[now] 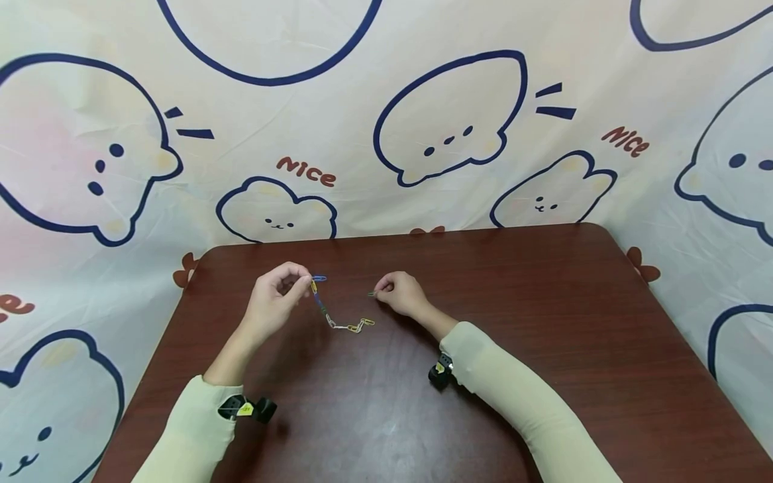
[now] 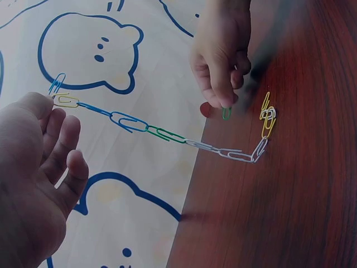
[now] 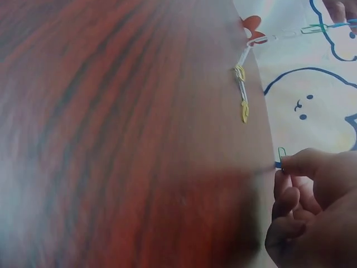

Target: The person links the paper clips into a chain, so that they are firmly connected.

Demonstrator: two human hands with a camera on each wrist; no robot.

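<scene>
My left hand (image 1: pixel 272 302) pinches one end of a chain of linked paper clips (image 2: pixel 129 120) between thumb and forefinger. A blue paper clip (image 2: pixel 57 84) sticks up at those fingertips, beside a yellow clip (image 2: pixel 68 101). From there the chain slopes down through blue, green and white links, and its far end, with yellow clips (image 3: pixel 245 111), lies on the tabletop. My right hand (image 1: pixel 403 294), to the right of the chain, pinches a separate green paper clip (image 2: pixel 226 113) by one end. The clip's loop pokes out past the fingertips, apart from the chain.
Both hands are over a dark brown wooden table (image 1: pixel 374 416) with rounded far corners. Behind it and along the sides hangs a pale cloth (image 1: pixel 356 134) printed with cartoon bears. A small black camera is strapped to each wrist over a light sleeve (image 1: pixel 507 382).
</scene>
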